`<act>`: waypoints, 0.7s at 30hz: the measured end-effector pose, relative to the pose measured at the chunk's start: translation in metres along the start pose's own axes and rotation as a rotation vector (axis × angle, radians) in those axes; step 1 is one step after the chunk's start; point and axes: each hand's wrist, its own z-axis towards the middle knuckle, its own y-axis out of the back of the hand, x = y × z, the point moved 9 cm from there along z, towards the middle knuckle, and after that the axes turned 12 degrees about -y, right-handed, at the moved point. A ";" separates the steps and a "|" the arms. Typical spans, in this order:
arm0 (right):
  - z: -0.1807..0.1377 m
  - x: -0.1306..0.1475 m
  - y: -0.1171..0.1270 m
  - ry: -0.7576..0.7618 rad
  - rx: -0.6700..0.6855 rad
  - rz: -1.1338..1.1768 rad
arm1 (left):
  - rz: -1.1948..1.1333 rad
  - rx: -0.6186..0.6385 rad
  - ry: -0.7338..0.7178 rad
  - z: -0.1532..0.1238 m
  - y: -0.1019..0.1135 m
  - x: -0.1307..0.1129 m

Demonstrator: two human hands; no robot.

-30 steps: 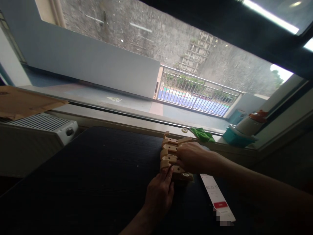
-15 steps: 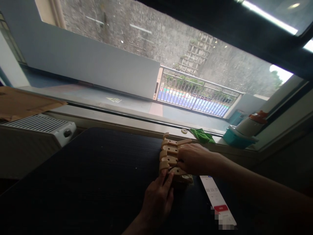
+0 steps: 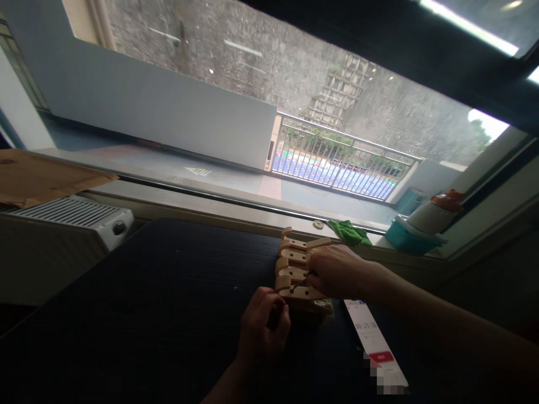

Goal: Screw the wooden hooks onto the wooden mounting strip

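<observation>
A row of pale wooden pieces (image 3: 300, 257) with curved, hook-like ends and dark holes sits near the table's far right edge. My right hand (image 3: 332, 270) is closed over their right side, around a thin dark rod-like tool (image 3: 296, 285). Its tip meets a hole in the nearest wooden piece; its handle is hidden in my fist. My left hand (image 3: 264, 325) is curled just below the nearest hooked end, fingertips at its corner. Whatever those fingers may pinch is hidden in shadow. Clear plastic wrapping (image 3: 323, 307) shows beneath the pieces.
On the dark table (image 3: 168, 297), a phone (image 3: 374, 342) showing a timer lies right of my hands. Along the windowsill are a green cloth (image 3: 349, 232), a tape roll (image 3: 318, 224) and a teal container (image 3: 412, 238). A radiator (image 3: 71, 224) stands left, brown paper (image 3: 50, 177) above it.
My left hand has drawn back slightly left; its fingers, stretched onto the nearest wooden piece before, are now curled at its corner. My right hand stays at nearly the same spot with the tool.
</observation>
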 end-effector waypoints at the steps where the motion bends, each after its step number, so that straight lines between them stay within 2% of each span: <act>1: 0.000 -0.001 0.000 -0.006 -0.001 0.002 | 0.002 -0.034 0.079 0.001 0.004 0.008; 4: -0.002 -0.007 0.000 -0.016 -0.017 0.007 | -0.051 -0.004 0.250 -0.002 0.000 0.029; 7: -0.010 -0.022 -0.004 -0.049 -0.036 0.086 | -0.170 0.101 0.303 -0.006 -0.015 0.035; 10: -0.028 -0.051 -0.019 -0.164 -0.088 0.315 | -0.213 0.138 0.320 -0.010 -0.018 0.034; 13: -0.054 -0.081 -0.056 -0.316 -0.225 0.705 | -0.199 0.163 0.286 -0.011 -0.017 0.024; 16: -0.072 -0.088 -0.116 -0.393 -0.292 1.113 | -0.163 0.162 0.243 -0.010 -0.016 0.016; 18: -0.076 -0.083 -0.150 -0.428 -0.344 1.252 | -0.132 0.150 0.228 -0.009 -0.016 0.016; 21: -0.078 -0.074 -0.177 -0.491 -0.437 1.345 | -0.087 0.140 0.205 -0.007 -0.018 0.017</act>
